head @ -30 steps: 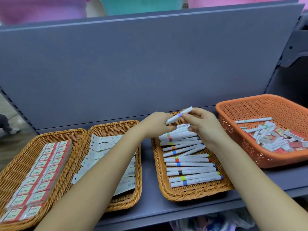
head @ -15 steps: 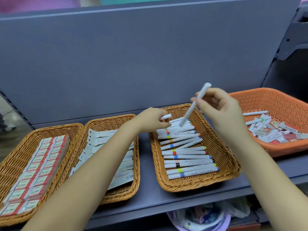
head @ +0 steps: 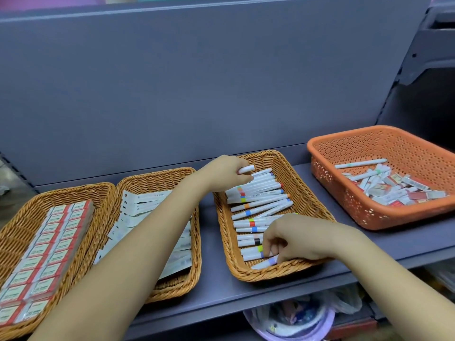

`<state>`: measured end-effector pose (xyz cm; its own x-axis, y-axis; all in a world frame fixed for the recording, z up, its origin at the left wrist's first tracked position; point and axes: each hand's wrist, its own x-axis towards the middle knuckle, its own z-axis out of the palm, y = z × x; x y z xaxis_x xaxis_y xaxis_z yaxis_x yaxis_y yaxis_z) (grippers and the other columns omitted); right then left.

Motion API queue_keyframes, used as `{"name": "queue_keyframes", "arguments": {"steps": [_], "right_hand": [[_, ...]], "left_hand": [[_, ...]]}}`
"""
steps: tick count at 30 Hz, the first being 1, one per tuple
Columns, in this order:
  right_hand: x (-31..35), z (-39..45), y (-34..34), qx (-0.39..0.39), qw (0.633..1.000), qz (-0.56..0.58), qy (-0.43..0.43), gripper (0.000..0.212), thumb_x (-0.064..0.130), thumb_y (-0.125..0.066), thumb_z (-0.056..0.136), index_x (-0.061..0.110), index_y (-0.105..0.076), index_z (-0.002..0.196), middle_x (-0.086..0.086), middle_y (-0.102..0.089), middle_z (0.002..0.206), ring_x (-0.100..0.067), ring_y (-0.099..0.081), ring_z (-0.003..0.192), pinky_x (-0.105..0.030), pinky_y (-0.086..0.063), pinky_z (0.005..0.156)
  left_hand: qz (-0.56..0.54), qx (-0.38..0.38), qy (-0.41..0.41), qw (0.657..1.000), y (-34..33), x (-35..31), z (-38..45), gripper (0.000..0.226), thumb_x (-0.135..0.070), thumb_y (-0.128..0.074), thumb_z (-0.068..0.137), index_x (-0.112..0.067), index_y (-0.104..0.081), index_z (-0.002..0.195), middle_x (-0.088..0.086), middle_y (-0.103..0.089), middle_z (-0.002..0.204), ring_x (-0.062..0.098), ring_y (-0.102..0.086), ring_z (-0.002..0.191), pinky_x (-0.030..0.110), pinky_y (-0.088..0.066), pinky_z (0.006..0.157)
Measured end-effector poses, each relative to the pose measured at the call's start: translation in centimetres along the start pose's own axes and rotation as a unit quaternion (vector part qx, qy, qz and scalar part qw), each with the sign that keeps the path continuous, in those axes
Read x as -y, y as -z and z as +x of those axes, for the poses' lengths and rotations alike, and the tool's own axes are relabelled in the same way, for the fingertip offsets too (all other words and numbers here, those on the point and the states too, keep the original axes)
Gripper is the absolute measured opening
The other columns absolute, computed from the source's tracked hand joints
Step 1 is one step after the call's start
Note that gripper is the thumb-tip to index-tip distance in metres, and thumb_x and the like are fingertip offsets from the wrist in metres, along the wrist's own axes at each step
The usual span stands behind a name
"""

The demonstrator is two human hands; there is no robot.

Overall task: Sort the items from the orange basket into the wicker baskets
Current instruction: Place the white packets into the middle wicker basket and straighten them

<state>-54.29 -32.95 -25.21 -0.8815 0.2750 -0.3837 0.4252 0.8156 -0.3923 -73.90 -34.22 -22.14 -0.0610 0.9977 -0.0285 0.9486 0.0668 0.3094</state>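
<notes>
An orange basket [head: 330, 168] at the right holds a jumble of white markers and small red-and-white packs. Three wicker baskets stand on the shelf. The right wicker basket [head: 299, 183] holds a row of white markers with coloured bands. My right hand [head: 290, 239] is low at its front end, fingers pinched on a white marker with a purple band [head: 264, 264] that lies against the front rim. My left hand [head: 227, 172] hovers over the back of that basket, closed on a white marker [head: 246, 169] whose end sticks out.
The middle wicker basket [head: 157, 178] holds white flat packets, the left wicker basket [head: 14, 232] rows of red-and-white boxes. A grey back panel [head: 197, 82] rises behind the shelf. A purple tub [head: 295, 326] with bagged items sits below the shelf edge.
My right hand came down from above the basket's back and carried its marker to the front end of the marker row. My left hand stayed at the back with its marker.
</notes>
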Motion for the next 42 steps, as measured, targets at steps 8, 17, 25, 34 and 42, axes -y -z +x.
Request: {"name": "queue_keyframes", "arguments": {"steps": [8, 17, 25, 34, 42], "right_hand": [[-1.7, 0.3, 3.4, -0.299, 0.925, 0.234, -0.014, 0.003, 0.021, -0.064, 0.088, 0.022, -0.067, 0.089, 0.01, -0.064, 0.08, -0.008, -0.063, 0.075, -0.014, -0.051, 0.068], [-1.4, 2.9, 4.4, -0.421, 0.839, 0.345, -0.017, 0.008, 0.017, -0.066, 0.086, 0.013, -0.064, 0.092, 0.001, -0.062, 0.076, -0.003, -0.057, 0.06, -0.015, -0.045, 0.051], [-3.3, 1.3, 5.2, -0.418, 0.777, 0.47, -0.014, 0.006, 0.011, -0.061, 0.089, 0.01, -0.064, 0.094, -0.002, -0.061, 0.078, -0.009, -0.059, 0.071, -0.015, -0.049, 0.056], [-1.6, 3.2, 3.8, -0.353, 0.709, 0.61, 0.016, 0.01, 0.009, -0.06, 0.09, 0.015, -0.067, 0.089, 0.01, -0.068, 0.076, -0.004, -0.063, 0.075, -0.02, -0.044, 0.066], [-1.6, 1.1, 5.8, -0.44, 0.683, 0.579, 0.063, 0.011, 0.002, -0.057, 0.09, 0.011, -0.064, 0.091, -0.006, -0.07, 0.096, -0.012, -0.069, 0.089, -0.017, -0.054, 0.074]], "left_hand": [[0.024, -0.005, -0.018, 1.0, 0.2, -0.8, 0.1, 0.026, -0.029, -0.052, 0.095, -0.017, -0.047, 0.072, -0.006, -0.042, 0.066, 0.011, -0.038, 0.061, 0.024, -0.028, 0.054], [0.004, -0.008, -0.047, 0.999, 0.2, -2.3, -0.2, 0.022, -0.026, -0.051, 0.094, -0.02, -0.049, 0.073, -0.006, -0.045, 0.065, 0.009, -0.039, 0.059, 0.028, -0.032, 0.057], [0.027, -0.008, -0.013, 1.0, 0.5, -1.5, -0.6, 0.021, -0.03, -0.05, 0.097, -0.019, -0.047, 0.079, -0.006, -0.044, 0.067, 0.008, -0.038, 0.057, 0.022, -0.028, 0.052], [-0.02, -0.026, -0.025, 0.999, 0.3, -1.9, -0.3, 0.022, -0.03, -0.051, 0.096, -0.012, -0.053, 0.083, -0.002, -0.049, 0.07, 0.011, -0.042, 0.06, 0.028, -0.035, 0.058], [-0.076, -0.005, -0.012, 0.997, 0.5, -0.6, -0.7, 0.014, -0.026, -0.054, 0.095, -0.013, -0.058, 0.096, -0.005, -0.06, 0.075, 0.003, -0.057, 0.06, 0.017, -0.046, 0.06]]}}
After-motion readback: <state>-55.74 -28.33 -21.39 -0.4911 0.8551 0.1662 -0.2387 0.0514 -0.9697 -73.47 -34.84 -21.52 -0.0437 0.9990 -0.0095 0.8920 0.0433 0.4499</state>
